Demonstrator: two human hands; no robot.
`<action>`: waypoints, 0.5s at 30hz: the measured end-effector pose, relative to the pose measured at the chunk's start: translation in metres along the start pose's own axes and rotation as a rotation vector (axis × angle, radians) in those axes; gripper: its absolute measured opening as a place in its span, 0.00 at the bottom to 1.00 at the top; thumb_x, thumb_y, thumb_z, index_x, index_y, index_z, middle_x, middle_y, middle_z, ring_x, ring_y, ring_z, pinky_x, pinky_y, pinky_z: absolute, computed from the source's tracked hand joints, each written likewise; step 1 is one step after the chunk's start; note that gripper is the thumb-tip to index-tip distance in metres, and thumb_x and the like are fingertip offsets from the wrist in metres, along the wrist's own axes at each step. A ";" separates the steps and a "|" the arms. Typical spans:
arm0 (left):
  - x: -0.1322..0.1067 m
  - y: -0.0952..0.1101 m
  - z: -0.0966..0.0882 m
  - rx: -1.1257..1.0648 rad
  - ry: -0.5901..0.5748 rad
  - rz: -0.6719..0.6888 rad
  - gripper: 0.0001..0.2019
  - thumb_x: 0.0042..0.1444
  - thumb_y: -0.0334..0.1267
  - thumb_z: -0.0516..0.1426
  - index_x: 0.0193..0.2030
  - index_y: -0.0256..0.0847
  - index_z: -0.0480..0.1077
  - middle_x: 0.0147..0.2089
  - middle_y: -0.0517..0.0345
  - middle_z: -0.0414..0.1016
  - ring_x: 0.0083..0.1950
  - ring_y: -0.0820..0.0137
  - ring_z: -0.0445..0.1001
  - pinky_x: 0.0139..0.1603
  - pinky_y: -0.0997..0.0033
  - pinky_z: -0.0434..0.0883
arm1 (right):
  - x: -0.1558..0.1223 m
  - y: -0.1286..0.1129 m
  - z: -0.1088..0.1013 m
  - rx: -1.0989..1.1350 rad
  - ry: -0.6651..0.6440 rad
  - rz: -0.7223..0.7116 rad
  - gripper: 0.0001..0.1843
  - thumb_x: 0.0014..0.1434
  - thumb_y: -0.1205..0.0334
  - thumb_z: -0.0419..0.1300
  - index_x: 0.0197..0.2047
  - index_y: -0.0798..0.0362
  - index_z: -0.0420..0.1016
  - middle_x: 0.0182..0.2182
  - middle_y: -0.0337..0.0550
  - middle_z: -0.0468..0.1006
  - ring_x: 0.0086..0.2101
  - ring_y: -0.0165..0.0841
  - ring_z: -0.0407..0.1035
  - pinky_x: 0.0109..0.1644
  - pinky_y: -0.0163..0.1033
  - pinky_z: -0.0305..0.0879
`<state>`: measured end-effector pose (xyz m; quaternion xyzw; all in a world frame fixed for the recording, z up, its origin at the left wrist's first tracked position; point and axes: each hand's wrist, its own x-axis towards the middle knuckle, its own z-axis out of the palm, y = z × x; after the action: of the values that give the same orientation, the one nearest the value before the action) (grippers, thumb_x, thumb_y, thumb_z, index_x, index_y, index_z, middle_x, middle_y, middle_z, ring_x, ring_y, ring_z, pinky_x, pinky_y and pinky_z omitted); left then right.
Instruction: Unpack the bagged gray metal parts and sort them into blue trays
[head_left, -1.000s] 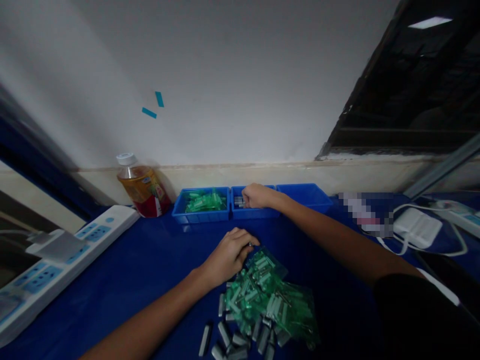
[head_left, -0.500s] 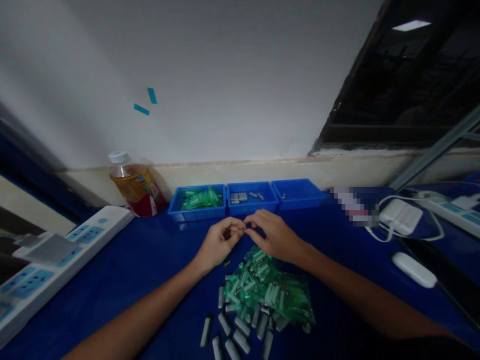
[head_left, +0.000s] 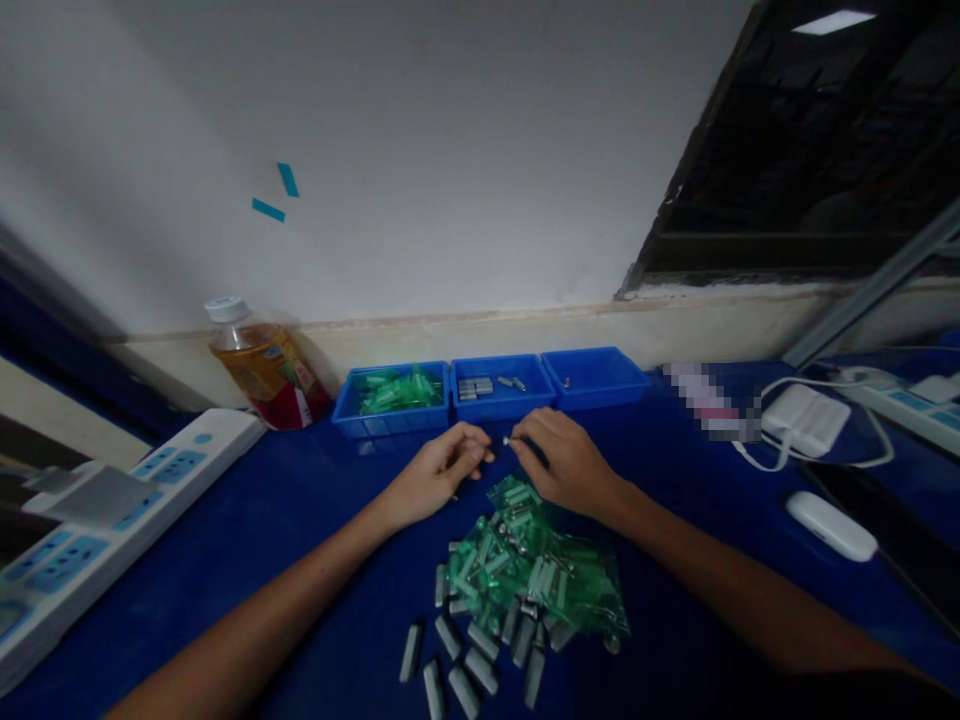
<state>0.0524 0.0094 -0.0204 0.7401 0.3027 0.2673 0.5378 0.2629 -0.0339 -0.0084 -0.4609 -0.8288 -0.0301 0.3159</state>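
My right hand (head_left: 566, 462) pinches a small shiny metal piece (head_left: 508, 440) between thumb and forefinger. To its left, my left hand (head_left: 439, 472) has curled fingers with the thumb against them; whatever they may hold is too small to make out. A tiny metal bit (head_left: 455, 496) shows at that hand's lower edge. Just below both hands lies a heap of green translucent plastic pieces (head_left: 487, 570), some in a clear bag (head_left: 592, 590), with small metal parts among them. Grey metal bars (head_left: 480, 670) are scattered at the near side of the heap.
Three blue bins stand along the wall: one with green pieces (head_left: 401, 392), a middle bin (head_left: 499, 408) with metal parts, and a right bin (head_left: 600, 395) with a small part. A drink bottle (head_left: 266, 370), power strip (head_left: 180, 470), white charger (head_left: 806, 420) and white case (head_left: 831, 525) flank them.
My hands have moved apart from where their fingertips met. The small metal piece now shows in my right fingertips. The view has shifted slightly.
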 end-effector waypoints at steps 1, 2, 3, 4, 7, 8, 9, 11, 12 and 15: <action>-0.001 0.003 -0.009 0.117 -0.078 -0.022 0.14 0.61 0.47 0.51 0.43 0.37 0.64 0.37 0.56 0.69 0.33 0.74 0.67 0.33 0.75 0.64 | 0.001 0.010 -0.005 -0.035 0.053 0.045 0.09 0.63 0.64 0.49 0.33 0.54 0.68 0.30 0.45 0.72 0.34 0.35 0.65 0.41 0.40 0.59; -0.003 0.007 -0.018 0.224 -0.158 -0.032 0.13 0.59 0.45 0.52 0.43 0.37 0.66 0.37 0.56 0.68 0.32 0.74 0.66 0.32 0.75 0.65 | 0.002 0.023 -0.010 -0.076 0.114 0.101 0.10 0.63 0.64 0.49 0.32 0.54 0.68 0.30 0.45 0.72 0.34 0.35 0.65 0.41 0.40 0.59; -0.005 0.010 -0.026 0.316 -0.237 -0.023 0.12 0.58 0.43 0.54 0.44 0.38 0.67 0.39 0.56 0.68 0.32 0.74 0.66 0.33 0.75 0.65 | 0.002 0.037 -0.014 -0.124 0.176 0.165 0.11 0.63 0.63 0.49 0.31 0.54 0.68 0.29 0.45 0.72 0.34 0.36 0.64 0.42 0.41 0.58; -0.007 0.013 -0.033 0.396 -0.296 0.001 0.13 0.55 0.41 0.57 0.45 0.38 0.68 0.41 0.55 0.67 0.32 0.74 0.66 0.34 0.74 0.65 | 0.001 0.052 -0.017 -0.179 0.225 0.232 0.11 0.62 0.62 0.49 0.31 0.53 0.69 0.29 0.46 0.72 0.35 0.37 0.64 0.42 0.41 0.58; -0.013 0.019 -0.044 0.529 -0.376 0.058 0.13 0.50 0.36 0.60 0.44 0.40 0.70 0.44 0.56 0.65 0.36 0.73 0.67 0.37 0.74 0.65 | -0.008 0.092 -0.017 -0.325 0.303 0.423 0.12 0.60 0.59 0.51 0.30 0.54 0.71 0.31 0.48 0.73 0.37 0.39 0.64 0.43 0.43 0.57; -0.013 0.019 -0.044 0.548 -0.382 0.061 0.11 0.50 0.35 0.60 0.42 0.40 0.70 0.42 0.57 0.66 0.36 0.73 0.67 0.37 0.75 0.65 | -0.011 0.101 -0.015 -0.351 0.311 0.471 0.12 0.60 0.58 0.52 0.30 0.54 0.72 0.32 0.48 0.73 0.38 0.40 0.64 0.43 0.44 0.57; -0.013 0.018 -0.043 0.558 -0.387 0.060 0.08 0.51 0.34 0.59 0.39 0.39 0.70 0.39 0.58 0.66 0.36 0.73 0.67 0.36 0.75 0.65 | -0.014 0.108 -0.012 -0.363 0.316 0.507 0.13 0.60 0.57 0.52 0.31 0.54 0.72 0.32 0.48 0.74 0.39 0.41 0.64 0.43 0.45 0.57; -0.012 0.015 -0.040 0.570 -0.375 0.061 0.03 0.53 0.32 0.57 0.35 0.38 0.69 0.34 0.60 0.67 0.33 0.73 0.66 0.34 0.76 0.63 | -0.017 0.114 -0.007 -0.356 0.328 0.532 0.14 0.60 0.56 0.51 0.32 0.54 0.73 0.33 0.48 0.74 0.40 0.42 0.64 0.45 0.46 0.57; -0.011 0.012 -0.038 0.568 -0.353 0.067 0.02 0.54 0.32 0.56 0.35 0.38 0.69 0.32 0.60 0.67 0.32 0.73 0.66 0.34 0.76 0.63 | -0.017 0.113 -0.006 -0.345 0.336 0.526 0.14 0.61 0.56 0.51 0.34 0.54 0.73 0.34 0.49 0.74 0.41 0.42 0.64 0.46 0.46 0.57; -0.008 0.007 -0.028 0.492 -0.234 0.066 0.05 0.58 0.36 0.54 0.36 0.37 0.68 0.31 0.59 0.68 0.31 0.74 0.65 0.32 0.76 0.62 | -0.016 0.094 -0.007 -0.295 0.375 0.452 0.14 0.61 0.57 0.51 0.39 0.56 0.72 0.39 0.53 0.74 0.46 0.44 0.64 0.50 0.49 0.58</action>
<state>0.0277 0.0197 -0.0065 0.8836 0.2702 0.1157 0.3644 0.3461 0.0059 -0.0345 -0.6603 -0.6198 -0.1633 0.3915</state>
